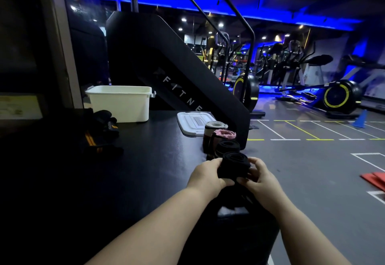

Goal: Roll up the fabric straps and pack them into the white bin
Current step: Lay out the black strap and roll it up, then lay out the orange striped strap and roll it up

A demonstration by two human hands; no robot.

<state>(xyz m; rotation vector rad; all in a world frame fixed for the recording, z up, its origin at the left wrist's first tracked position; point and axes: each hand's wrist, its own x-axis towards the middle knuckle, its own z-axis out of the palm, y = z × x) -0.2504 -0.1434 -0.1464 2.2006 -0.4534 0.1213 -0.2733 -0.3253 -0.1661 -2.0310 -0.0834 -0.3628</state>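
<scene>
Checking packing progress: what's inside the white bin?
Of the white bin only the upper inner wall shows, bare; nothing rises above the rim. Its front wall hides the bottom; contents cannot be told.

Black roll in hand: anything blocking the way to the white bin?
Nothing visible. The black roll has bare table toward the open white bin; the lid lies right of that line, loose straps left of it.

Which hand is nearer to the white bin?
Left. The left hand grips the black roll on the side towards the white bin; the right hand grips its far side.
</scene>
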